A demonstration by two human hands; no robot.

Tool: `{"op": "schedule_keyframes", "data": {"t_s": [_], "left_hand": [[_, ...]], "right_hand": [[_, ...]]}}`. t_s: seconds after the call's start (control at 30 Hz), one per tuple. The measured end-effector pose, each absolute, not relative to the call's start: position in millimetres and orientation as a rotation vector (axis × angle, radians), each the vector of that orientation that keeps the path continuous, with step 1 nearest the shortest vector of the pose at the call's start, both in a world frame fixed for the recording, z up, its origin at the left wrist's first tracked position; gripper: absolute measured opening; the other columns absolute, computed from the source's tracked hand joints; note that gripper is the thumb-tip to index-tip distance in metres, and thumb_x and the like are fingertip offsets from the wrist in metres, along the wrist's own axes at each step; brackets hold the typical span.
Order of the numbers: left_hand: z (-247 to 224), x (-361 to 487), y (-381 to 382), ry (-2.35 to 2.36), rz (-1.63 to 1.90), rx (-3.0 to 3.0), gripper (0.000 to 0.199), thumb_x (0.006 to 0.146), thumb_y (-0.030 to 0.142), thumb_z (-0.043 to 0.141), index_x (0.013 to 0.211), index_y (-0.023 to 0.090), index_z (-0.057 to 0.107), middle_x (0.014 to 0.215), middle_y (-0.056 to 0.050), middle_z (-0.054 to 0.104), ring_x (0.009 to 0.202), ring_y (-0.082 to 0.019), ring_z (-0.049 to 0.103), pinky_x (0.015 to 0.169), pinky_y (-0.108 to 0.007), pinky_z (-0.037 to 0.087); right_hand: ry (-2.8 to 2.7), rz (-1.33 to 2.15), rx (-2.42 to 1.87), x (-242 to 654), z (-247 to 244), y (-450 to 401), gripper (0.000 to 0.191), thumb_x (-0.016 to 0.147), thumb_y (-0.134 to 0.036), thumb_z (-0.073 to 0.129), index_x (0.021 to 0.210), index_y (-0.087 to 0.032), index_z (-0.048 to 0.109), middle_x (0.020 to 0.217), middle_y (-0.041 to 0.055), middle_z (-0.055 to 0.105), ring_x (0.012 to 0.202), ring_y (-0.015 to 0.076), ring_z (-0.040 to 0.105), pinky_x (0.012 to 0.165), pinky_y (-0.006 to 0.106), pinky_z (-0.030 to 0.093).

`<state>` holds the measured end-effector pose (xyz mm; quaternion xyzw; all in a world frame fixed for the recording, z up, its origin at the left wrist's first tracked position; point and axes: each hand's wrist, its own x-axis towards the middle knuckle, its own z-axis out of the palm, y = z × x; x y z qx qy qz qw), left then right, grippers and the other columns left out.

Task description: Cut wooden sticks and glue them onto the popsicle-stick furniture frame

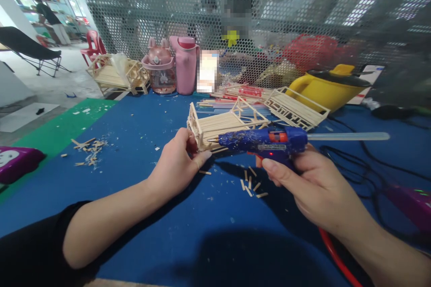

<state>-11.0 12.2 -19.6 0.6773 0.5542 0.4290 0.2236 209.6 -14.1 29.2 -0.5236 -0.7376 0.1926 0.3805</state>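
Observation:
My left hand is closed on the near left corner of a small model built from thin wooden sticks, which looks like a miniature bed or bench. In my right hand is a blue hot glue gun, its handle wrapped by my fingers. The gun points left, and its metal nozzle is at the near left end of the model, close to my left thumb; whether it touches the wood I cannot tell. A clear glue stick juts from the gun's back, and a small red light glows on its side.
Short cut sticks lie in front of the model, with a pile of scraps at left. Behind stand another stick model, a yellow mug, a pink bottle and a metal mesh panel. Black cables run at right.

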Motion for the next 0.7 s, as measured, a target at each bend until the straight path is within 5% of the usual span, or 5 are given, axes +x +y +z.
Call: {"op": "schedule_keyframes", "data": {"t_s": [0.5,0.7], "left_hand": [[-20.0,-11.1,11.9,1.536,1.179,1.866,0.027,0.072,0.027,0.064,0.077,0.021,0.038,0.068,0.006,0.050,0.059,-0.010,0.047,0.056,-0.023,0.038],[-22.2,-11.4,12.0,1.501,1.183,1.852,0.026,0.073,0.028,0.063,0.079,0.022,0.038,0.071,0.005,0.052,0.063,-0.011,0.049,0.057,-0.024,0.038]], "right_hand": [[-1.942,0.469,-1.293,204.7,24.6,-12.6,0.031,0.082,-0.044,0.056,0.100,-0.022,0.069,0.112,0.0069,0.065,0.099,0.0269,0.060,0.094,0.043,0.044],[-1.960,0.417,-1.264,204.8,24.7,-12.0,0.026,0.081,-0.043,0.056,0.090,-0.022,0.070,0.103,0.0065,0.067,0.096,0.0253,0.061,0.091,0.040,0.047]]}}
